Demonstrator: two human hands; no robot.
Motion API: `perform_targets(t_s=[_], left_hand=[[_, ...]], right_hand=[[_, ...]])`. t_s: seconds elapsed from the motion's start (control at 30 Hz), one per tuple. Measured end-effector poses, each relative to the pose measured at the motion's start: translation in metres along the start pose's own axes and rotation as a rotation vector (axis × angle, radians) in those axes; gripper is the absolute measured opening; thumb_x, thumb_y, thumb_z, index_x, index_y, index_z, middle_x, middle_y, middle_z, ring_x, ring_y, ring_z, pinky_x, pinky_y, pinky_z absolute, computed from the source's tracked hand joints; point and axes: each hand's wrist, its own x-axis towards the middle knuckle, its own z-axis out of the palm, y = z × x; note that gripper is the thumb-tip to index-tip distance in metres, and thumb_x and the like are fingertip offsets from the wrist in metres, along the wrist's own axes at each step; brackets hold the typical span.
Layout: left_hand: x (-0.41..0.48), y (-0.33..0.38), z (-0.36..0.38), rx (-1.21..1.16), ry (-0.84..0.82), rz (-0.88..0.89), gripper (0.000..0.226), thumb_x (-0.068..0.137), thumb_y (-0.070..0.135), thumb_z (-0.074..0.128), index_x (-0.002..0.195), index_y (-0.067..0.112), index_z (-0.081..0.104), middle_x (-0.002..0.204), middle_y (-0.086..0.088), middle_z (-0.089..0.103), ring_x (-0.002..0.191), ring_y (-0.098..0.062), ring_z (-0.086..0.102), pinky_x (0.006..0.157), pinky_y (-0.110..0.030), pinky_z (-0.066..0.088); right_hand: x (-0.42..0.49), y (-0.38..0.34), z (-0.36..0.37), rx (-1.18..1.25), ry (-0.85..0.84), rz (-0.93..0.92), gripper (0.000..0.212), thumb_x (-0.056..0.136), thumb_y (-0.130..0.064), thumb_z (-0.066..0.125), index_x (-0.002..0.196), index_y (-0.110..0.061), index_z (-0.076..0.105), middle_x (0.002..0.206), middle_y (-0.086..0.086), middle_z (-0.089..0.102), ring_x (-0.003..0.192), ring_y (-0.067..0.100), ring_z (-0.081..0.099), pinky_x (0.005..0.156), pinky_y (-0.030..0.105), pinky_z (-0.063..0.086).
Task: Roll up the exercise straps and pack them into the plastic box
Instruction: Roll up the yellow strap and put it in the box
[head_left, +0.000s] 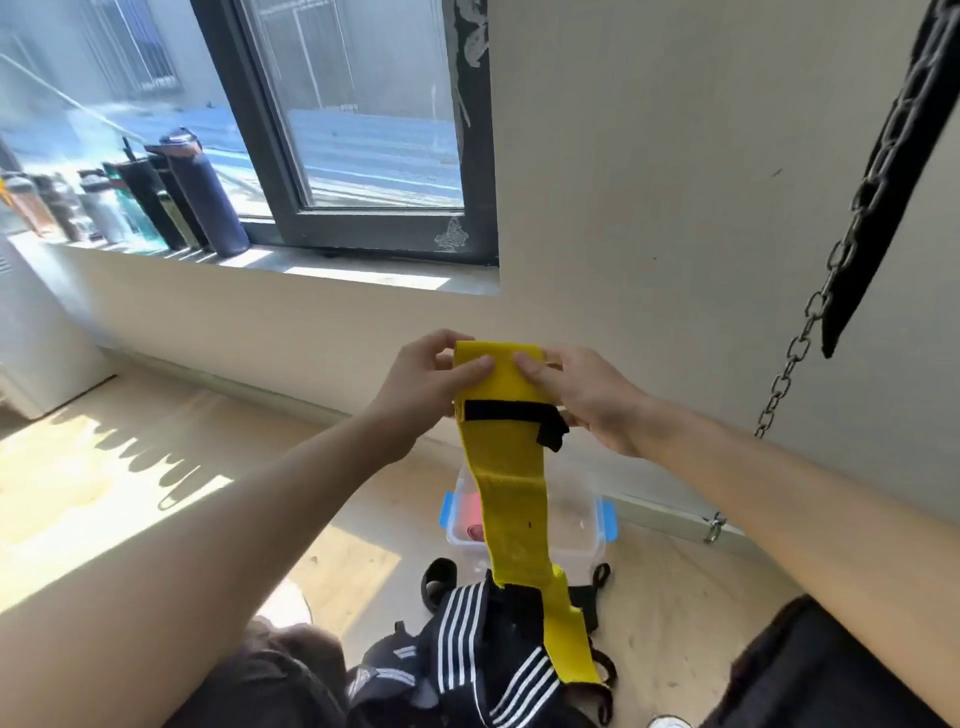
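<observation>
Thumbs and fingertips (475, 366) of the left hand (421, 384) and right hand (587, 395) pinch the yellow strap (511, 519) at its top edge. Its length hangs below them, over the plastic box (589, 545). Judged step: starting the roll (no coil visible). Next: fold the edge over squarely. Both forearms extended, hands raised.

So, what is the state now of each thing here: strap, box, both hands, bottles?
Yellow strap: unrolled, hanging from both hands.
Plastic box: open, no lid on.
Pink roll: rolled up, inside the box.
Left hand: pinches the strap's top end.
Right hand: pinches the strap's top end.
Bottles: upright on the windowsill.
</observation>
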Motion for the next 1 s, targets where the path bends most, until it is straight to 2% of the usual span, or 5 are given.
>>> perform_targets(t_s=[0.13, 0.3, 0.53, 0.73, 1.0], left_hand=[[0.003, 0.013, 0.001, 0.001, 0.012, -0.084, 0.024, 0.099, 0.037, 0.064, 0.107, 0.015, 0.067, 0.105, -0.012, 0.071, 0.091, -0.027, 0.073, 0.069, -0.034, 0.063], [-0.009, 0.002, 0.007, -0.079, 0.053, -0.202, 0.039, 0.096, 0.052, 0.061, 0.108, 0.016, 0.068, 0.104, -0.01, 0.074, 0.091, -0.028, 0.074, 0.071, -0.036, 0.063], [-0.012, -0.014, -0.006, -0.094, -0.154, -0.002, 0.048, 0.091, 0.031, 0.074, 0.135, 0.027, 0.056, 0.125, -0.003, 0.064, 0.107, -0.025, 0.069, 0.077, -0.038, 0.064], [0.0, -0.028, -0.015, -0.144, -0.076, 0.064, 0.036, 0.092, 0.028, 0.074, 0.126, 0.018, 0.066, 0.118, -0.007, 0.069, 0.107, -0.027, 0.069, 0.081, -0.042, 0.064], [0.02, -0.05, -0.009, -0.179, -0.089, -0.007, 0.022, 0.097, 0.026, 0.069, 0.116, 0.015, 0.073, 0.108, -0.007, 0.074, 0.095, -0.019, 0.073, 0.072, -0.034, 0.064]], right_hand=[[-0.004, 0.003, -0.015, 0.021, -0.068, -0.167, 0.072, 0.086, -0.026, 0.079, 0.146, -0.038, 0.041, 0.134, -0.001, 0.054, 0.113, 0.022, 0.065, 0.091, 0.037, 0.06], [-0.006, 0.005, -0.006, 0.029, -0.028, -0.206, 0.046, 0.087, -0.018, 0.077, 0.129, -0.028, 0.059, 0.122, 0.003, 0.062, 0.106, 0.025, 0.067, 0.079, 0.034, 0.062], [0.003, -0.004, 0.005, -0.031, 0.09, -0.11, 0.027, 0.093, -0.035, 0.067, 0.112, -0.015, 0.068, 0.098, 0.004, 0.074, 0.086, 0.018, 0.073, 0.062, 0.026, 0.059], [0.018, -0.016, 0.025, -0.11, 0.106, -0.001, 0.05, 0.092, -0.055, 0.057, 0.109, -0.009, 0.071, 0.099, 0.006, 0.074, 0.088, 0.022, 0.073, 0.063, 0.031, 0.061], [0.024, 0.006, 0.02, -0.073, 0.117, 0.07, 0.041, 0.09, -0.049, 0.064, 0.108, -0.013, 0.07, 0.103, 0.008, 0.074, 0.092, 0.024, 0.073, 0.07, 0.035, 0.063]])
